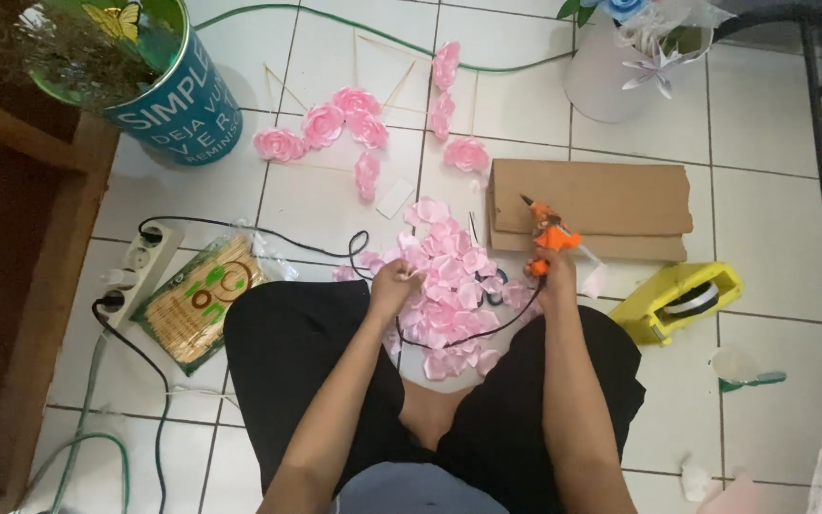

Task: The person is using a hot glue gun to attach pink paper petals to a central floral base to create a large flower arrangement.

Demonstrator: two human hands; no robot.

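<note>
I sit on a white tiled floor with a pile of pink paper petals (449, 286) between my knees. My right hand (554, 276) grips an orange glue gun (546, 233), its nozzle pointing away toward a folded brown cardboard sheet (601, 205). A black cord runs from the gun across my lap. My left hand (394, 284) pinches a thin wooden stick (413, 274) at the edge of the petal pile. Finished pink paper roses (335, 124) lie further out on the tiles, some with sticks attached.
A teal tin bucket (178, 105) with greenery stands at top left by a wooden frame. A white power strip (135, 271) and a bag of wooden skewers (204, 300) lie at my left. A yellow tape dispenser (687, 300) sits right; a white pot (611, 71) stands beyond.
</note>
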